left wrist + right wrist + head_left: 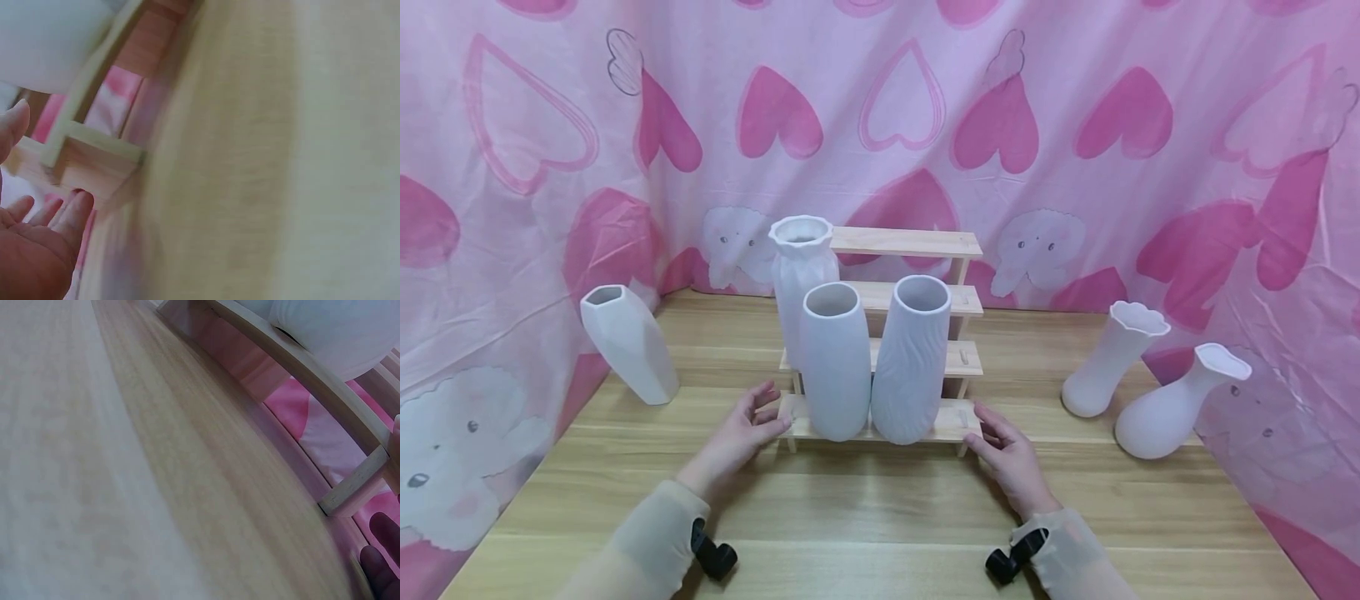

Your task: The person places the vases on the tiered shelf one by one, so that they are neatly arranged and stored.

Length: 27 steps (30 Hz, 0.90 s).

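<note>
A stepped wooden stand [907,242] with slatted tiers rises from the middle of the table. Two tall white vases, a plain one [836,367] and one with a wavy relief [912,367], are side by side on its lowest tier. Behind them on the left is a white vase with a ruffled rim [805,267]; its base is hidden. My left hand [741,437] is at the lowest tier's left end, fingers spread beside the leg [100,165]. At the opposite end, my right hand [1011,458] has its thumb and fingers loosely extended by the tier's corner.
On the left of the table [865,508] leans a faceted white vase [632,346]. Over to the right are a white vase with a scalloped mouth [1108,367] and a round-bellied white vase [1165,417], both tilted. A pink heart-patterned curtain [865,100] encloses the back and sides.
</note>
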### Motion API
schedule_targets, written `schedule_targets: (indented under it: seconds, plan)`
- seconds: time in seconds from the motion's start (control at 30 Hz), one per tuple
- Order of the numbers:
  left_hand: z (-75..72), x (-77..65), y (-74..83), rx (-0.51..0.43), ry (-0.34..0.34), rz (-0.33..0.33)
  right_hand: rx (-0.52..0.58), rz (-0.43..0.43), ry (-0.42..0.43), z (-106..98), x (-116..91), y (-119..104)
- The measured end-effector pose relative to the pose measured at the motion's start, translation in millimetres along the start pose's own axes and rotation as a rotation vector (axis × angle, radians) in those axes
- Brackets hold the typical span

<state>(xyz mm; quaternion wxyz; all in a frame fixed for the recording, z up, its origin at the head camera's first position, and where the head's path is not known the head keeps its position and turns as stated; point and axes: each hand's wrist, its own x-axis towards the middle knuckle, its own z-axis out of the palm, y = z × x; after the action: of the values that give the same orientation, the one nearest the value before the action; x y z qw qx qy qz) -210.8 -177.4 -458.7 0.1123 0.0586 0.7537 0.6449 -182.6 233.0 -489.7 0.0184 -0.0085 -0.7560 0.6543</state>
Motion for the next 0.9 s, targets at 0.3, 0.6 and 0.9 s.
schedule_targets:
  seconds: [0.3, 0.6, 0.9]
  plan:
    - [7.3, -2.6, -21.1, -0.047, 0.008, -0.015, 0.013, 0.015, -0.001, 1.7, -0.3, -0.7]
    - [12.7, -2.6, -30.6, -0.077, 0.038, 0.031, -0.019, 0.019, 0.004, -0.1, 0.5, -1.3]
    - [16.1, -5.7, -31.0, -0.089, 0.088, 0.005, -0.017, -0.007, 0.004, 0.0, 0.2, -1.0]
